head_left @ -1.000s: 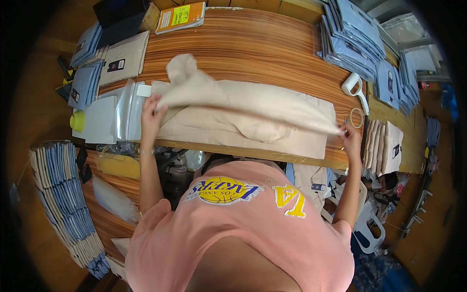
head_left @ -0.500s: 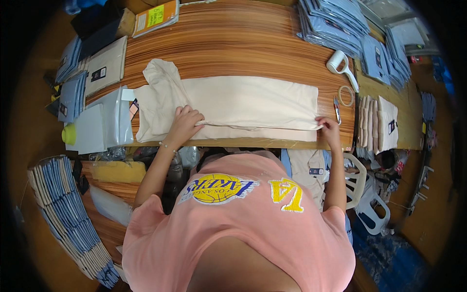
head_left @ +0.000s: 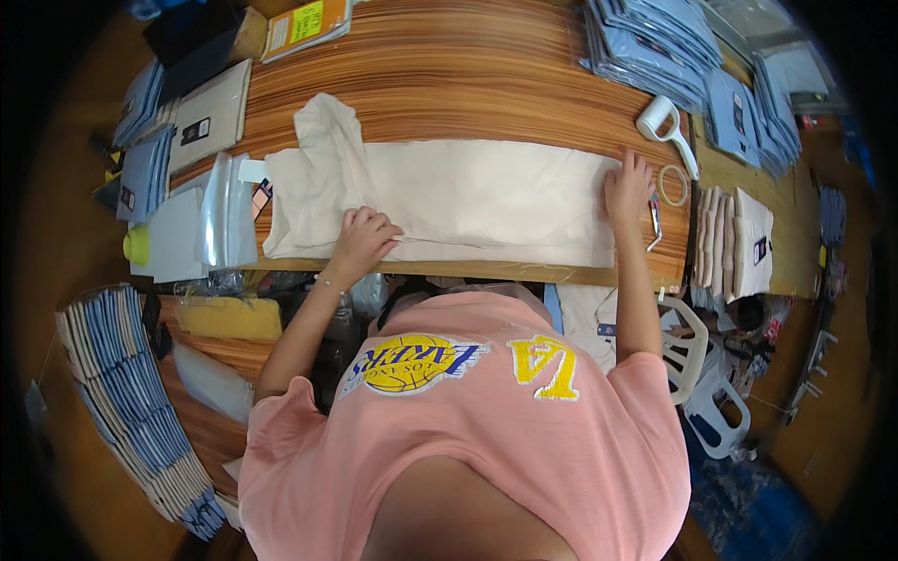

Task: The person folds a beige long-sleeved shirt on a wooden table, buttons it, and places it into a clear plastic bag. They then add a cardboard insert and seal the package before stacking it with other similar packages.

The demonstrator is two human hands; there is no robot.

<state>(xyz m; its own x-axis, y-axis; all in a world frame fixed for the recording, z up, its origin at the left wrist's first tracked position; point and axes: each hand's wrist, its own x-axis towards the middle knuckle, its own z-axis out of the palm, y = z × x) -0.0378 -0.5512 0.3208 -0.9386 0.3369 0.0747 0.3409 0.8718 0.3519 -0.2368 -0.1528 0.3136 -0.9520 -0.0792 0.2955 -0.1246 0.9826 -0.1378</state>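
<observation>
A cream garment (head_left: 496, 192) lies in a long folded strip across the wooden table in front of me. At its left end a bunched part sticks up past the far edge, and a hang tag (head_left: 261, 198) pokes out beside it. My left hand (head_left: 367, 241) rests near the garment's near edge, its fingers curled closed on a fold of the cloth. At the far right corner, my right hand (head_left: 629, 189) has its fingers bent around the garment's edge. The fingertips' exact hold there is partly hidden.
Right of the garment are a white lint roller (head_left: 666, 131), a tape ring (head_left: 673, 185) and a small cutter (head_left: 654, 224). Bagged blue garments (head_left: 645, 51) are stacked at the far right. Clear plastic bags (head_left: 224, 215) lie left, near packed cream garments (head_left: 208, 122).
My right hand has moved from the garment's near right corner to its far right corner. The near edge's layers now lie more even. My left hand has shifted slightly right.
</observation>
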